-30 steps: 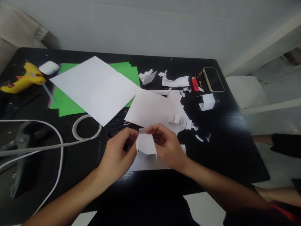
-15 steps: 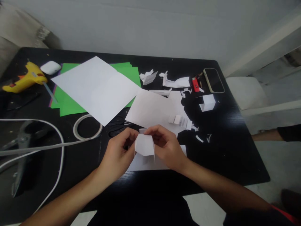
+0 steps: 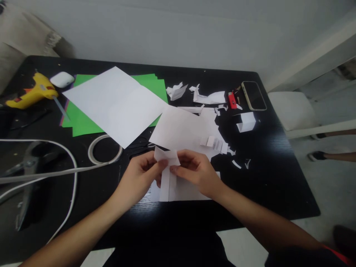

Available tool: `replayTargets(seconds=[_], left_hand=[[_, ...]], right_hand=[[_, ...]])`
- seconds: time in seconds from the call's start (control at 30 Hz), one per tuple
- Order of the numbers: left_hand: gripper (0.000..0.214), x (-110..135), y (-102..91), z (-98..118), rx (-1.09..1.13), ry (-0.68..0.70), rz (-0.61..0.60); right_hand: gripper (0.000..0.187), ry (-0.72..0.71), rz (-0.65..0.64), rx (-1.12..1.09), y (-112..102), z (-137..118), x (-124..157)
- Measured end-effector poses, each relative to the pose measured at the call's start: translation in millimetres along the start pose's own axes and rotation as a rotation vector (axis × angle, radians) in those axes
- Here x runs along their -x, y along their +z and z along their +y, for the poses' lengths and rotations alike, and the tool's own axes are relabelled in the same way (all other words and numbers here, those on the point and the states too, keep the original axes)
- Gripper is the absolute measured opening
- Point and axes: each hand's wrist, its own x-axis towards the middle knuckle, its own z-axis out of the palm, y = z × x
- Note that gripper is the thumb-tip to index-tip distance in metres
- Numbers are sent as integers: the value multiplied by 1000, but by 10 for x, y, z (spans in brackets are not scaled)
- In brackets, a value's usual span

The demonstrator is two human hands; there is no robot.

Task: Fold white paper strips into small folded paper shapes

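Note:
Between both hands is a small folded piece of white paper (image 3: 170,157), held just above the table near its front. My left hand (image 3: 141,174) pinches its left side, thumb lying across the near face. My right hand (image 3: 198,173) grips the right side between thumb and fingers; some fingertips are hidden behind it. Under the hands lies a white sheet (image 3: 191,191) with a folded strip along its left part. Just beyond, a larger cut white sheet (image 3: 178,128) carries a small pleated paper piece (image 3: 215,144).
A diamond-turned white sheet (image 3: 115,107) covers green sheets (image 3: 86,128). A yellow glue gun (image 3: 36,92), white case (image 3: 62,79), cable (image 3: 91,148) and pliers-like tool (image 3: 29,167) lie left. Paper scraps (image 3: 210,97), a red lighter (image 3: 232,100) and phone (image 3: 254,95) are right. Another person's feet (image 3: 317,155) show beyond.
The folded paper has been turned in my hands, from a boxy upright shape to a flatter one with its crease showing. My left thumb now presses its face. Another person's legs appear at right.

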Motion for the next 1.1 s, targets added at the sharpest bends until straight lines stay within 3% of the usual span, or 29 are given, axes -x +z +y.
replayTargets(seconds=[0.47, 0.73, 0.87, 0.97, 1.1], left_hand=[[25, 31, -15, -6, -96, 18, 78], [7, 43, -10, 31, -56, 48, 112], [9, 43, -38, 2, -46, 116, 75], [10, 63, -57, -29, -152, 204, 83], [8, 97, -86, -71, -387, 407, 114]], right_hand=[[21, -25, -32, -11, 2, -12, 7], [27, -46, -62, -11, -10, -17, 0], [18, -35, -63, -67, -24, -47, -1], [10, -61, -13, 17, -15, -68, 13], [26, -79, 41, 103, 7, -88, 36]])
